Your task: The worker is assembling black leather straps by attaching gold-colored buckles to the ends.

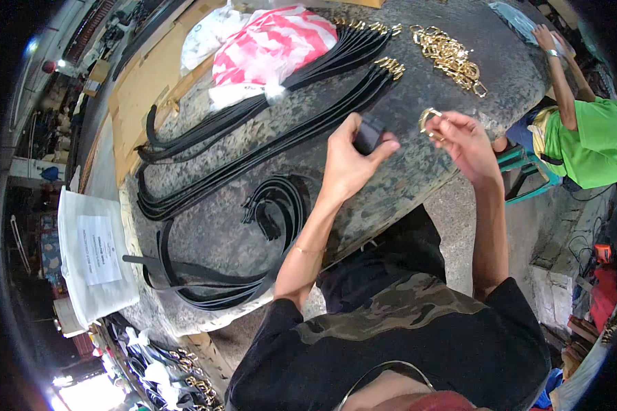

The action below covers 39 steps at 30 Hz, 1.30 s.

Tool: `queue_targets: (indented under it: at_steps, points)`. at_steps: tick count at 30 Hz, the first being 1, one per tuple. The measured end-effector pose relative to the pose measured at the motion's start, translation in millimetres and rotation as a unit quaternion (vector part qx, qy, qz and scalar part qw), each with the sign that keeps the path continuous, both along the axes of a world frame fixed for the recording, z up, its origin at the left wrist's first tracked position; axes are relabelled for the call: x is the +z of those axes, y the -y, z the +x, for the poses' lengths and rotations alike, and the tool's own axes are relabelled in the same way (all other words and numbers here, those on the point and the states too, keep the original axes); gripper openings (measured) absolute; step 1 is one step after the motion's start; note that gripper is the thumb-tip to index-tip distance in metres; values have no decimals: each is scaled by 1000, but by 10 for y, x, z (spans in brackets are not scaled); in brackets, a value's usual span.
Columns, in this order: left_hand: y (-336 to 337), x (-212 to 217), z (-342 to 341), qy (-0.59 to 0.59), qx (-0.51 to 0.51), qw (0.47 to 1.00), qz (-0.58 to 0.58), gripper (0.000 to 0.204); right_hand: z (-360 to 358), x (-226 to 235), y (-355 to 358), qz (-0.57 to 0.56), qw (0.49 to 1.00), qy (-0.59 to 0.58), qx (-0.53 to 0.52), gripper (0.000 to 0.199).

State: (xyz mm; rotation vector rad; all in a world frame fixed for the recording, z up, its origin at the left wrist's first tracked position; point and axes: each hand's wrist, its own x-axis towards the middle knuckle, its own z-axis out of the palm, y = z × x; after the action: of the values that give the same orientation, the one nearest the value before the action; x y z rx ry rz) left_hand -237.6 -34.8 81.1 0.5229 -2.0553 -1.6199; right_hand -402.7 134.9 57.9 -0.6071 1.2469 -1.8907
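Head view: left hand pinches a black strap end above the stone table — limp, light, best gripped near its tip; right hand fingers clasp a gold buckle — rigid, small, probably slippery.

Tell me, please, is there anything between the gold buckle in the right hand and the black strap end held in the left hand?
Nothing visible. The gold buckle in the right hand and the black strap end in the left hand are apart, with only bare table behind the gap.
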Motion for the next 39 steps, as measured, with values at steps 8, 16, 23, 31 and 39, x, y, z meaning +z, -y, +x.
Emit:
queue_targets:
  at_steps: [8, 16, 23, 31, 39]
  points:
    - [133, 7, 64, -54, -60, 984, 159, 30, 541, 180, 249, -4, 1000, -1, 26, 33]
    - [124, 4, 70, -44, -41, 990, 127, 26, 830, 333, 318, 99, 988, -93, -78, 30]
    - [112, -45, 44, -61, -26, 986, 151, 19, 762, 139, 312, 78, 948, -284, -117, 17]
    - [-19, -149, 19, -25, 20, 999, -19, 22, 936, 129, 424, 140, 903, -330, -237, 32]
    - [-63, -138, 29, -43, 8, 999, -29, 23, 781, -47, 429, 89, 985, -116, -94, 40]
